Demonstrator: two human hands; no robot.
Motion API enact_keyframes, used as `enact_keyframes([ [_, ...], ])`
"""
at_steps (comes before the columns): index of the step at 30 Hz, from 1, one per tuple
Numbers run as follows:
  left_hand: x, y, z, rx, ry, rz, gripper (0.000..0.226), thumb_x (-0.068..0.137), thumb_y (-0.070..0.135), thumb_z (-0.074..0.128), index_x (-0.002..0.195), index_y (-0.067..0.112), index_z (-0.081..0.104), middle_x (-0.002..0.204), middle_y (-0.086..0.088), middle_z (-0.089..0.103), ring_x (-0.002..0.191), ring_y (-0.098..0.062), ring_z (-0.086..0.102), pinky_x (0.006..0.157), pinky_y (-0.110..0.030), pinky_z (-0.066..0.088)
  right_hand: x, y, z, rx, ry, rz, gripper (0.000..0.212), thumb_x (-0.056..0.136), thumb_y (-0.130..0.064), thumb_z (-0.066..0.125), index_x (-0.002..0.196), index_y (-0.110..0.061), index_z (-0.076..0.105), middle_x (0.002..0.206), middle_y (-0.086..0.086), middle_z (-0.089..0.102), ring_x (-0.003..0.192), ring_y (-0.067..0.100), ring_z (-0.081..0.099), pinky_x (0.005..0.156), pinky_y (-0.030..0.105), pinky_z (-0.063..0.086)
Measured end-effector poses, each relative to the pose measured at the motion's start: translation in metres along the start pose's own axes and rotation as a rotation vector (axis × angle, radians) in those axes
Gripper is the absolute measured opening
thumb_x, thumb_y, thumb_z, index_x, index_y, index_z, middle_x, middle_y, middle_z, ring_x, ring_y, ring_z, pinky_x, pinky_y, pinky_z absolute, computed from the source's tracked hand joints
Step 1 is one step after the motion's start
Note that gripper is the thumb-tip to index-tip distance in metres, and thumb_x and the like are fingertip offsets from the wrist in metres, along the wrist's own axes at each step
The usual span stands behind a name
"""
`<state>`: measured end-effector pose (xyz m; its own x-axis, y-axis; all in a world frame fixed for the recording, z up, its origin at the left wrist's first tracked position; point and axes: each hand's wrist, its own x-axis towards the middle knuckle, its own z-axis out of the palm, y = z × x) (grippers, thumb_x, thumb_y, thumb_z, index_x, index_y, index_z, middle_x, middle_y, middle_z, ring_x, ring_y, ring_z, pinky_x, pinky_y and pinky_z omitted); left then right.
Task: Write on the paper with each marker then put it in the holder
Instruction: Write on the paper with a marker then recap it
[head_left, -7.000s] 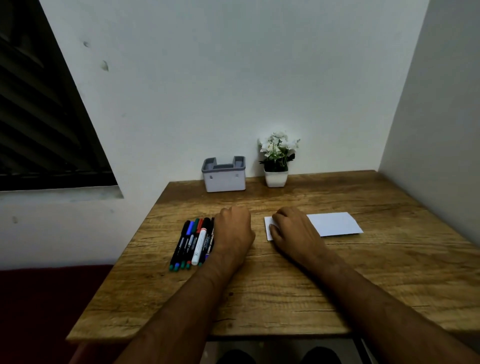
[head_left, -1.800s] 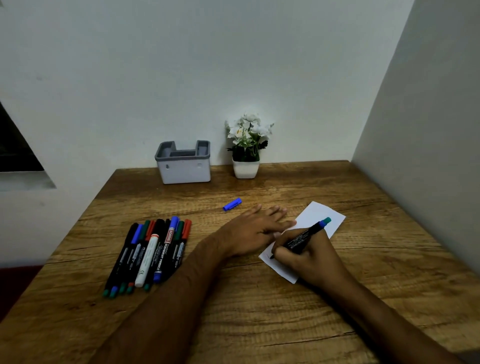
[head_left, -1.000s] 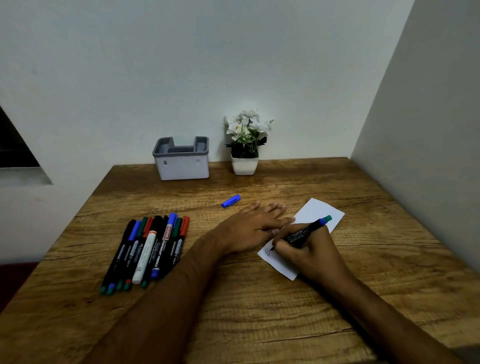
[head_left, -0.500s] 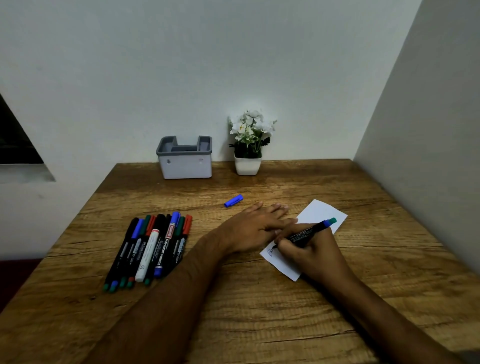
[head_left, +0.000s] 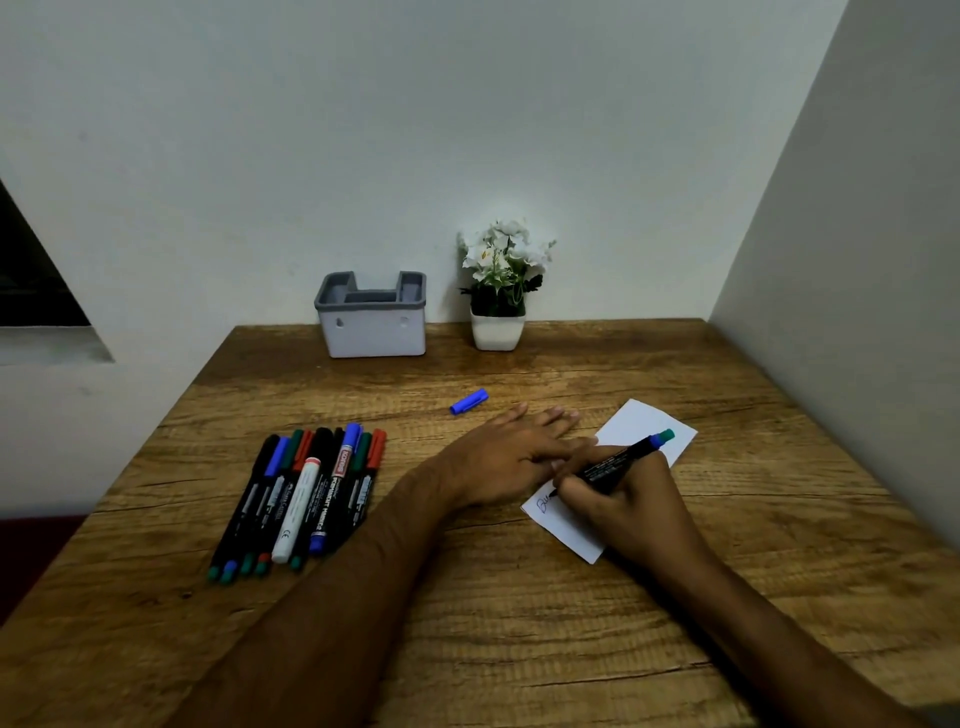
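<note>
The right hand (head_left: 631, 501) grips a black marker (head_left: 615, 462), its fingers and thumb curled round the lower barrel as in ordinary writing. The marker's long axis slants from the tip, down at the near left of the grip, up and away to the right, where its blue-green tail end sticks out past the knuckles. The tip rests on the white paper (head_left: 644, 431), just beside a few blue strokes near the paper's left corner.

The left hand (head_left: 511, 454) lies flat, fingers straight and holding nothing, pressing on the bench (head_left: 519, 623) with its fingertips at the paper's left edge, touching or nearly touching the right hand.

What the coming move turns on is the holder (head_left: 371, 325): it stands well beyond the right-hand grip and off to its left, at the far edge of the bench against the wall, its open top facing up. The loose blue cap (head_left: 469, 401) lies between, just beyond the left hand's fingers, so the left hand is the nearer to it. Judging from this, the marker wants capping before the right hand carries it forward and leftward and turns it upright to drop in.

The remaining markers (head_left: 306, 493) lie in a row well to the left of both hands, their long axes running near to far. A small potted plant (head_left: 498, 291) stands just right of the holder.
</note>
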<state>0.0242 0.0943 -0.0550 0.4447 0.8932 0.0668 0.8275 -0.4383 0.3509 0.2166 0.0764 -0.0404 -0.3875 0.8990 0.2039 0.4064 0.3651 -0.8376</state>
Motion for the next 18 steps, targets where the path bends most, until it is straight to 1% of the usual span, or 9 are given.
enact_keyframes([
  [3, -0.0002, 0.0004, 0.0003, -0.004, 0.005, 0.005, 0.046, 0.107, 0.032, 0.031, 0.153, 0.038, 0.028, 0.165, 0.01, 0.011, 0.151, -0.003, 0.0, 0.123, -0.032, -0.006, 0.0001, -0.0017, 0.0009, 0.022, 0.022, -0.005, 0.014, 0.087, -0.007, 0.068, 0.077, -0.011, 0.077, 0.071, 0.002, 0.076, 0.069, 0.017, 0.07, 0.06, 0.03, 0.05],
  [6, -0.0002, 0.0004, 0.001, -0.003, 0.001, 0.003, 0.046, 0.107, 0.031, 0.032, 0.153, 0.037, 0.028, 0.165, 0.009, 0.011, 0.151, -0.004, -0.001, 0.123, -0.033, -0.005, 0.0002, -0.0028, 0.0008, 0.019, 0.024, -0.017, 0.017, 0.087, -0.007, 0.067, 0.076, -0.014, 0.076, 0.074, -0.002, 0.076, 0.073, 0.016, 0.071, 0.066, 0.033, 0.051],
  [8, 0.0003, -0.0002, 0.0008, -0.01, 0.002, 0.005, 0.047, 0.107, 0.032, 0.032, 0.153, 0.037, 0.028, 0.165, 0.01, 0.011, 0.151, -0.004, -0.001, 0.123, -0.034, -0.005, 0.0001, -0.0019, 0.0006, 0.015, 0.015, -0.006, 0.017, 0.087, -0.008, 0.067, 0.074, -0.015, 0.076, 0.072, -0.001, 0.075, 0.071, 0.017, 0.07, 0.064, 0.033, 0.05],
  [10, 0.0005, 0.0002, 0.0005, -0.014, -0.002, 0.001, 0.046, 0.107, 0.032, 0.032, 0.153, 0.037, 0.028, 0.165, 0.01, 0.011, 0.151, -0.003, -0.001, 0.123, -0.033, -0.005, 0.0004, -0.001, 0.0003, 0.018, 0.021, 0.007, 0.016, 0.087, -0.009, 0.068, 0.074, -0.016, 0.076, 0.07, 0.0, 0.075, 0.07, 0.017, 0.071, 0.061, 0.03, 0.049],
  [14, 0.0, 0.0017, -0.0008, -0.008, 0.0, 0.002, 0.047, 0.107, 0.03, 0.033, 0.153, 0.036, 0.028, 0.165, 0.009, 0.011, 0.152, -0.004, 0.0, 0.123, -0.032, -0.006, 0.0002, -0.0038, 0.0001, 0.028, 0.027, -0.003, 0.015, 0.087, -0.008, 0.069, 0.077, -0.015, 0.078, 0.074, -0.002, 0.077, 0.074, 0.013, 0.072, 0.066, 0.031, 0.053],
  [18, -0.001, 0.0043, -0.0038, -0.022, -0.001, -0.002, 0.047, 0.107, 0.029, 0.034, 0.153, 0.033, 0.029, 0.165, 0.008, 0.012, 0.152, -0.005, 0.001, 0.122, -0.032, -0.006, 0.0002, -0.0045, -0.0004, 0.038, 0.034, 0.012, 0.02, 0.086, -0.007, 0.068, 0.073, -0.018, 0.077, 0.073, -0.004, 0.077, 0.072, 0.009, 0.071, 0.063, 0.026, 0.05],
])
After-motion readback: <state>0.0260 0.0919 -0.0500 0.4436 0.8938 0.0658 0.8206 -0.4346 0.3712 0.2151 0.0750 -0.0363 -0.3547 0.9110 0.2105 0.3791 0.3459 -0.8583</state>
